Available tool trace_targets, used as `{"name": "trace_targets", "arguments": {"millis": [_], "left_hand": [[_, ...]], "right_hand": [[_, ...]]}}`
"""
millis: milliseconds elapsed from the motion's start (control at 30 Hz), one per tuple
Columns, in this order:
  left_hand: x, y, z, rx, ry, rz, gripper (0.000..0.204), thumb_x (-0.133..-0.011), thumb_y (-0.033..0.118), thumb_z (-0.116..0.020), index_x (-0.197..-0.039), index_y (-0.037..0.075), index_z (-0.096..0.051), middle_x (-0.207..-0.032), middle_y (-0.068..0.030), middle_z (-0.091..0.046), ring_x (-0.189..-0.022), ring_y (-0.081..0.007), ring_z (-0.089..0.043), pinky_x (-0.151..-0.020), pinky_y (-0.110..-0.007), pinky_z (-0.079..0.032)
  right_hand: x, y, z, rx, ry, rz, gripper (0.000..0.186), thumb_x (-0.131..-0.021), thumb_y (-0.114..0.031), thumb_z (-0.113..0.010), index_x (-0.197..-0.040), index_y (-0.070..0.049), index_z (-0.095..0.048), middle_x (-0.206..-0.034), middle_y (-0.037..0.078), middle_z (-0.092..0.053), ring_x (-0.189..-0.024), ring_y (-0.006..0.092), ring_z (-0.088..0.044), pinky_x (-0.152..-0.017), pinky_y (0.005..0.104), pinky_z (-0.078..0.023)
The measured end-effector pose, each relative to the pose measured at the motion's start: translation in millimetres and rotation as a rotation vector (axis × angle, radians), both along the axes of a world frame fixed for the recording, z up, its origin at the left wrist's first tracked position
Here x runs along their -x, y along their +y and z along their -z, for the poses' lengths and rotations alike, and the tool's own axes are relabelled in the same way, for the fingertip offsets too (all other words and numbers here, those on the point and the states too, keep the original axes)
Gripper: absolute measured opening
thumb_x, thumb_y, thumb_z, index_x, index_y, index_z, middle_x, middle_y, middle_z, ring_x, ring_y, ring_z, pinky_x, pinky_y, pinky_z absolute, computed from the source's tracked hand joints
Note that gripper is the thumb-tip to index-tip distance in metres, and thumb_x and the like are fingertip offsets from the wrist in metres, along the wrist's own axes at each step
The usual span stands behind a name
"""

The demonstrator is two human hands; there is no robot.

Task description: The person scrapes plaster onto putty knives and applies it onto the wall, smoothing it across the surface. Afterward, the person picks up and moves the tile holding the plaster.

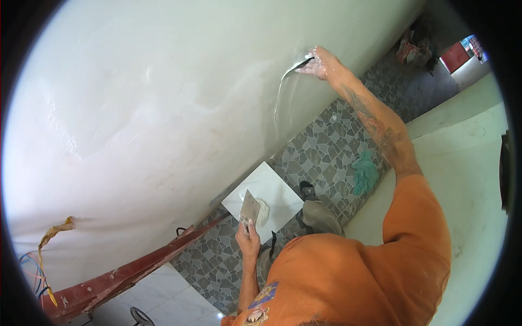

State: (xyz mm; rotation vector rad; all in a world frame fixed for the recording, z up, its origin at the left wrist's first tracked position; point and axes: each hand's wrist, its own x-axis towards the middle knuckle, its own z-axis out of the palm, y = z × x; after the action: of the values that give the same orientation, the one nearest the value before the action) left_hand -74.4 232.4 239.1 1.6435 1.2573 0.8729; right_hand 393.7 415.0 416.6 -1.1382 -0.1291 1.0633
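My right hand [322, 61], raised at the end of my stretched-out arm, is closed on a scraper [298, 67]. The scraper shows as a dark, thin, curved shape pressed against the pale wall [179, 98], and a wet streak runs down the wall below it. White paste smears my right fingers. Low in front of me, my left hand [249, 240] grips a putty knife [250, 206] with a wide, flat metal blade. That blade is above a square white tile [283, 194], beside a heap of off-white putty [263, 213] on it.
Grey stone-patterned floor [312, 149] runs along the wall. A crumpled green cloth or bag [365, 173] lies on it at the right. A reddish-brown metal beam [130, 277] slants across the lower left, near loose coloured wires [39, 274]. Another pale wall [467, 179] stands at the right.
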Motion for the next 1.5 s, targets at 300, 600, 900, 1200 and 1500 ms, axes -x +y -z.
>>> {"name": "trace_targets", "arguments": {"millis": [300,600,900,1200,1500], "left_hand": [[-9,8,-15,0.018,0.050,0.023,0.020,-0.092,0.011,-0.051,-0.102,-0.006,-0.057,-0.081,-0.0224,-0.064,-0.070,-0.0344,-0.063,-0.064,-0.036,-0.047],[-16,12,-16,-0.032,0.002,0.049,0.020,-0.093,0.009,-0.051,-0.103,-0.008,-0.056,-0.085,-0.0163,-0.065,-0.073,-0.0157,-0.059,-0.068,-0.029,-0.047],[-18,9,-23,0.336,-0.433,-0.106,0.021,-0.093,0.004,-0.053,-0.111,-0.006,-0.054,-0.099,-0.0065,-0.062,-0.086,-0.0098,-0.056,-0.076,-0.024,-0.046],[-15,-12,-16,0.444,-0.402,-0.165,0.029,-0.091,0.007,-0.058,-0.118,0.001,-0.052,-0.102,-0.0054,-0.061,-0.085,-0.0125,-0.060,-0.070,-0.026,-0.051],[-20,-12,-36,0.527,-0.448,-0.197,0.027,-0.092,0.007,-0.055,-0.117,-0.002,-0.051,-0.102,-0.0065,-0.060,-0.088,-0.0137,-0.059,-0.077,-0.028,-0.051]], "right_hand": [[1,-1,-69,-0.055,-0.056,-0.031,0.055,-0.086,-0.003,-0.046,-0.131,0.016,-0.020,-0.135,0.037,-0.024,-0.127,0.0520,-0.031,-0.103,0.0596,-0.037],[-48,-69,-59,-0.592,-0.119,-0.149,0.032,-0.083,0.002,-0.048,-0.115,0.008,-0.044,-0.119,0.022,-0.048,-0.107,0.0385,-0.053,-0.099,0.0529,-0.044],[-5,-92,23,0.289,-1.082,0.335,0.041,-0.090,-0.019,-0.052,-0.116,0.013,-0.051,-0.111,0.027,-0.060,-0.101,0.0352,-0.061,-0.092,0.0411,-0.046],[32,3,88,0.230,-1.477,0.473,0.051,-0.083,-0.010,-0.053,-0.131,0.004,-0.043,-0.127,0.029,-0.050,-0.112,0.0385,-0.055,-0.089,0.0412,-0.049],[83,-37,130,0.028,-1.821,0.425,0.050,-0.078,0.001,-0.054,-0.127,0.006,-0.046,-0.127,0.029,-0.050,-0.110,0.0379,-0.057,-0.087,0.0404,-0.051]]}}
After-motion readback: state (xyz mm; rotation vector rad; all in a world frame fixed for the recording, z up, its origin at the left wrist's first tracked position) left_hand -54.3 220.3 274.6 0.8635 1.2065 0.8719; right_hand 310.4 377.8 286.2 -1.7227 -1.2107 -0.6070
